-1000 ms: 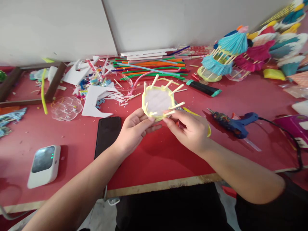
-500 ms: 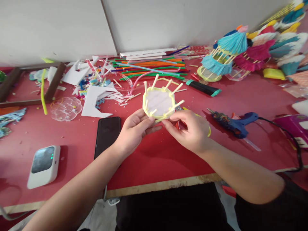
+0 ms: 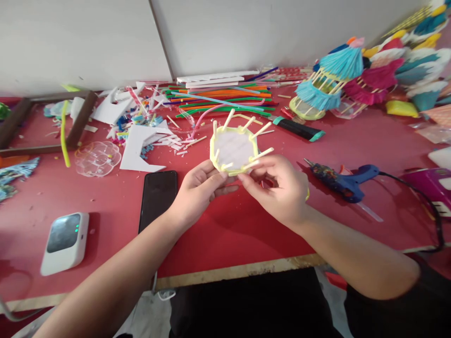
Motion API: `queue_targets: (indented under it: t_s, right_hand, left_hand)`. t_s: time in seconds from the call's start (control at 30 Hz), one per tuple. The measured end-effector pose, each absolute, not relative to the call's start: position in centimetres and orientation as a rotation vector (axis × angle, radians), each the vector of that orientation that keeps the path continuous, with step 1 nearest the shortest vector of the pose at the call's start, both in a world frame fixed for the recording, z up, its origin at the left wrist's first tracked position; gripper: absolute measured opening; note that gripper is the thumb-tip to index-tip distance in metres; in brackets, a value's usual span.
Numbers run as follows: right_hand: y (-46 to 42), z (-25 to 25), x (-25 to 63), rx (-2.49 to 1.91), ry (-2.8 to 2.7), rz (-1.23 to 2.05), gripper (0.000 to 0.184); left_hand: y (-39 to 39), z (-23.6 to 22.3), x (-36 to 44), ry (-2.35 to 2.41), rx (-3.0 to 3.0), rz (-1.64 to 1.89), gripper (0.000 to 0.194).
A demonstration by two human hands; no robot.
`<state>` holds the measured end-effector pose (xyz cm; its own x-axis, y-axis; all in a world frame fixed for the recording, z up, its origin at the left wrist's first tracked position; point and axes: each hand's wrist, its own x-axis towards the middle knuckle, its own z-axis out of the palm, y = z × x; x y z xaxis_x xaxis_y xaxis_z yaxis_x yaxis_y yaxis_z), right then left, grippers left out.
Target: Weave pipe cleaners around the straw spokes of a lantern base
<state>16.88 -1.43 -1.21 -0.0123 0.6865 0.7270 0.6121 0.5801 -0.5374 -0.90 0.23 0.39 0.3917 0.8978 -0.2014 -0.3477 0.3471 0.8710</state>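
Above the red table I hold up a small round craft base (image 3: pixel 235 149), a whitish disc with a pale yellow rim and several short sticks standing out around it. My left hand (image 3: pixel 199 190) pinches its lower left edge between thumb and fingers. At the lower right edge, my right hand (image 3: pixel 280 188) has thumb and index finger on the rim near one of the sticks. A yellow strip lies on the table behind my right hand and is mostly hidden. A black phone (image 3: pixel 158 195) lies beside my left wrist.
Right of my hands lies a blue glue gun (image 3: pixel 345 183) with a black cord. Farther back are a box cutter (image 3: pixel 299 129), pipe cleaners (image 3: pixel 221 98), white foam scraps (image 3: pixel 136 148) and a blue tasselled lantern-like craft (image 3: pixel 327 84). A white device (image 3: pixel 65 243) sits at left.
The round base has shifted slightly right. My right thumb and fingers moved a little along its lower right rim, while my left hand kept its hold.
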Motion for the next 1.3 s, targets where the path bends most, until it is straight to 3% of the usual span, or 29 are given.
queue_targets:
  t_s: [0.23, 0.6, 0.77, 0.97, 1.13, 1.3]
  right_hand:
    - [-1.52, -1.25, 17.09, -1.082, -1.717, 0.196, 0.016]
    - [-1.18, -0.97, 17.34, -0.848, -1.944, -0.068, 0.023]
    - [-1.09, -0.98, 17.44, -0.865, -1.995, -0.096, 0.009]
    - [-1.1, -1.28, 17.33, -0.884, -2.015, -0.109, 0.021]
    - [-1.01, -1.22, 17.34, -0.903, -2.019, -0.06, 0.003]
    - [-1.09, -1.44, 17.31, -0.878, -1.989, -0.042, 0.022]
  left_hand:
    - [0.31, 0.5, -0.83, 0.788, 0.849, 0.945, 0.024]
    - [0.19, 0.75, -0.68, 0.827, 0.885, 0.982, 0.022]
    - [0.12, 0.82, -0.62, 0.853, 0.882, 0.98, 0.023]
    - [0.13, 0.65, -0.63, 0.827, 0.898, 0.986, 0.019]
    - [0.18, 0.55, -0.51, 0.843, 0.9, 1.007, 0.02]
    - [0.12, 0.49, -0.47, 0.831, 0.905, 0.996, 0.019]
